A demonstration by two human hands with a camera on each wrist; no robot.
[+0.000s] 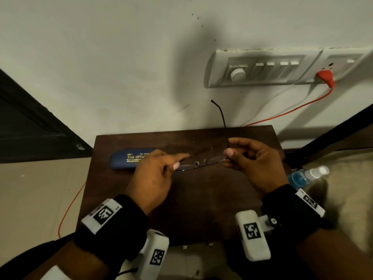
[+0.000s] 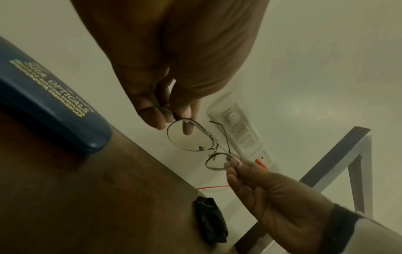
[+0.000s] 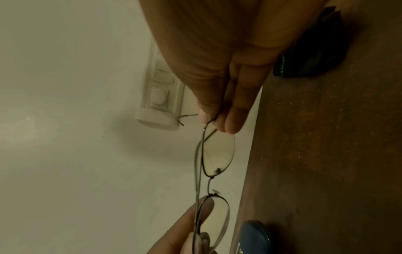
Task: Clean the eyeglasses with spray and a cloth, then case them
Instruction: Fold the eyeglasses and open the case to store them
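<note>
Thin metal-framed eyeglasses (image 1: 201,164) hang between both hands above the dark wooden table (image 1: 201,209). My left hand (image 1: 180,161) pinches the left lens rim (image 2: 176,118). My right hand (image 1: 229,151) pinches the right end by the hinge (image 3: 210,121). One temple (image 1: 222,114) sticks out toward the wall; the other lies folded along the frame (image 3: 197,171). The blue eyeglass case (image 1: 129,158) lies shut at the table's back left. A black cloth (image 2: 211,221) lies on the table under my right hand, hidden in the head view. The spray bottle (image 1: 308,174) of blue liquid lies off the table's right edge.
A switch panel (image 1: 262,69) with a red plug (image 1: 326,76) and its red cable (image 1: 292,112) is on the wall behind the table. A dark metal frame (image 1: 327,138) stands to the right. Pale floor lies to the left of the table.
</note>
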